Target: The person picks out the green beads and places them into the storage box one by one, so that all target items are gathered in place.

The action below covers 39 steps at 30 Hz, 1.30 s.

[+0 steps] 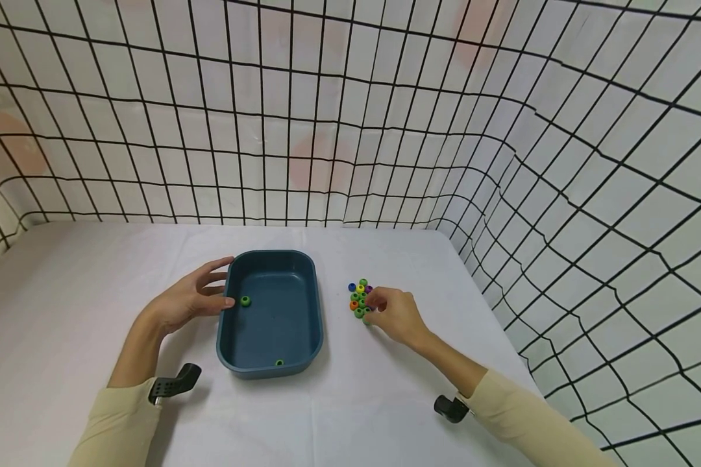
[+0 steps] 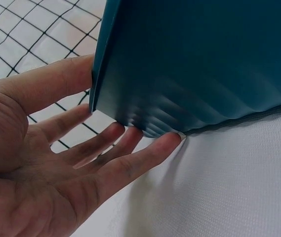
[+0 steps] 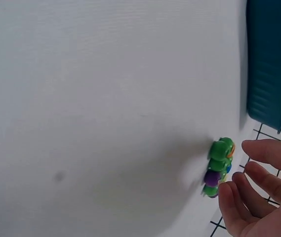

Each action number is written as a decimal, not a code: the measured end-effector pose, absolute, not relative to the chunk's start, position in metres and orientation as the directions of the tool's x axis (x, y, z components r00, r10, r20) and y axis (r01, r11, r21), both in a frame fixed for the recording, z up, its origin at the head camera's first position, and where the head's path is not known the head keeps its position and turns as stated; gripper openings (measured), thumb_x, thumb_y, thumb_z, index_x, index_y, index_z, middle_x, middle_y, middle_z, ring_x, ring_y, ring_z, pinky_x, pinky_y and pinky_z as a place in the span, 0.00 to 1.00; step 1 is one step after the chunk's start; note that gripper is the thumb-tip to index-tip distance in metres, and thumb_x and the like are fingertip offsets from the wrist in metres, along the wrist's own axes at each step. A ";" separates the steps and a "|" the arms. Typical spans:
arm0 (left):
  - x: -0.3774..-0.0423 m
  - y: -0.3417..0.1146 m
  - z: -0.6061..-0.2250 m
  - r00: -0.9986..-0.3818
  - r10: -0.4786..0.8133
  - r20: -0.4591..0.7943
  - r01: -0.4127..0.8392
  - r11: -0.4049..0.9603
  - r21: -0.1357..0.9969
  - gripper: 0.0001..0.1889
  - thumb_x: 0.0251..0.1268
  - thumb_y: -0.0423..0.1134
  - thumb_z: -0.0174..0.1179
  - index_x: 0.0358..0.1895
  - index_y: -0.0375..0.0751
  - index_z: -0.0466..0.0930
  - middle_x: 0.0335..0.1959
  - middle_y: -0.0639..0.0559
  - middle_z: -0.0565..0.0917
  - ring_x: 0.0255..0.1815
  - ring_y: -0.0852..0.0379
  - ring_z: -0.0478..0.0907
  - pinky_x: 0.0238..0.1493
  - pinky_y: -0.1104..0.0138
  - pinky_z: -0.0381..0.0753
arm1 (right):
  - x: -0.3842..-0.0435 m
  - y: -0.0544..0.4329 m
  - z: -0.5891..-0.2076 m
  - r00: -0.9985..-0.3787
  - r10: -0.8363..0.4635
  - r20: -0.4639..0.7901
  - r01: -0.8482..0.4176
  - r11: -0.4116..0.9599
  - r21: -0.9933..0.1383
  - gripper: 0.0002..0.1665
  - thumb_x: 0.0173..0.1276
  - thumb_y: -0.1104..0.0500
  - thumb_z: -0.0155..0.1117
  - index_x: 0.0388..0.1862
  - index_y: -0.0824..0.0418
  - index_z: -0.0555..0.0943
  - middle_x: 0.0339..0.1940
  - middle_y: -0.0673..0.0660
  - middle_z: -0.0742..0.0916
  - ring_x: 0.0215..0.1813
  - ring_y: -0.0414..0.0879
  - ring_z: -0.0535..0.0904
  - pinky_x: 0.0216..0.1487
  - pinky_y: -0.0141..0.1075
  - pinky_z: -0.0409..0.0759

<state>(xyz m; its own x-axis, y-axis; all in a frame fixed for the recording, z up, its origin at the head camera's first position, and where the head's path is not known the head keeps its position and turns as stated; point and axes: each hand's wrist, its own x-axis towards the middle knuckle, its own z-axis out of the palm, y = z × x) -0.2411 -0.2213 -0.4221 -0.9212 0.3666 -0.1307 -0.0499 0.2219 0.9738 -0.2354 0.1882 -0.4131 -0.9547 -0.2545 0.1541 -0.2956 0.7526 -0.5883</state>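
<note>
A dark blue rectangular tray (image 1: pixel 270 370) stands on the white cloth. My left hand (image 1: pixel 184 299) holds its left side, the thumb lapping over the rim and the other fingers spread along the outer wall. In the left wrist view the fingertips (image 2: pixel 167 143) touch that wall low down. Inside the tray lie a green bead (image 1: pixel 245 301) near the left wall and another green bead (image 1: pixel 279 363) at the front. To the right, my right hand (image 1: pixel 398 316) is over a cluster of coloured beads (image 1: pixel 354 297). Its thumb and fingers stand apart beside the beads (image 3: pixel 220 149), with nothing visible between them.
White cloth (image 1: pixel 362 402) covers the table. A black wire grid (image 1: pixel 292 155) rises along the back, and another grid (image 1: pixel 607 214) runs along the right side. A black wrist camera (image 1: pixel 178 381) sticks out from the left sleeve, another camera (image 1: pixel 451 408) from the right.
</note>
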 end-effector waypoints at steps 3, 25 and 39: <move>-0.241 -0.221 -0.422 -0.921 0.365 -0.133 -0.052 0.222 0.974 0.53 0.63 0.34 0.68 0.84 0.49 0.41 0.81 0.30 0.52 0.79 0.26 0.54 0.66 0.39 0.74 | -0.233 0.191 -0.419 -0.957 -0.244 0.156 -0.289 0.753 -0.591 0.10 0.56 0.66 0.75 0.38 0.62 0.87 0.35 0.56 0.90 0.39 0.48 0.83 0.44 0.41 0.82; -0.241 -0.221 -0.424 -0.920 0.369 -0.136 -0.064 0.201 0.978 0.53 0.64 0.33 0.68 0.84 0.51 0.40 0.80 0.26 0.52 0.75 0.24 0.62 0.65 0.42 0.76 | -0.229 0.193 -0.433 -0.958 -0.231 0.171 -0.288 0.764 -0.578 0.10 0.55 0.70 0.74 0.36 0.61 0.87 0.34 0.56 0.90 0.38 0.47 0.84 0.41 0.40 0.85; -0.241 -0.222 -0.425 -0.922 0.367 -0.124 -0.053 0.198 0.979 0.52 0.64 0.33 0.67 0.84 0.52 0.41 0.79 0.26 0.54 0.73 0.25 0.64 0.63 0.44 0.79 | -0.232 0.190 -0.436 -0.957 -0.246 0.157 -0.291 0.757 -0.586 0.11 0.54 0.70 0.75 0.36 0.61 0.87 0.33 0.55 0.91 0.38 0.47 0.85 0.43 0.42 0.86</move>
<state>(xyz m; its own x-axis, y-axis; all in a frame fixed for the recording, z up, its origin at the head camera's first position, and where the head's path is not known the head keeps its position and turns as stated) -0.2414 -0.2225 -0.4254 -0.9220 0.3667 -0.1242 -0.0533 0.1975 0.9788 -0.2319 0.1904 -0.4357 -0.9565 -0.2460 0.1567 -0.2906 0.7566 -0.5858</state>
